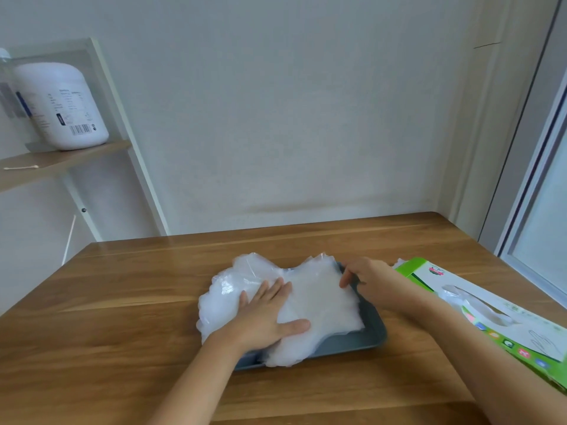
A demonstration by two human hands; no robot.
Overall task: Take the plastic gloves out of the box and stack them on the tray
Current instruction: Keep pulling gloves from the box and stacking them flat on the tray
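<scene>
A thick stack of clear plastic gloves (319,299) lies on a grey-blue tray (352,342) in the middle of the wooden table and spills over the tray's left edge. My left hand (267,314) lies flat on the stack with fingers spread, pressing it down. My right hand (365,277) is at the stack's far right corner, its fingers curled over the edge of the gloves and the tray rim. The green-and-white glove box (491,314) lies flat to the right, with a glove poking out of its opening (460,297).
The wooden table (122,302) stands against a white wall. A shelf at the left holds a large white jar (61,105) and a cotton swab (21,167). A window frame (540,210) runs along the right side.
</scene>
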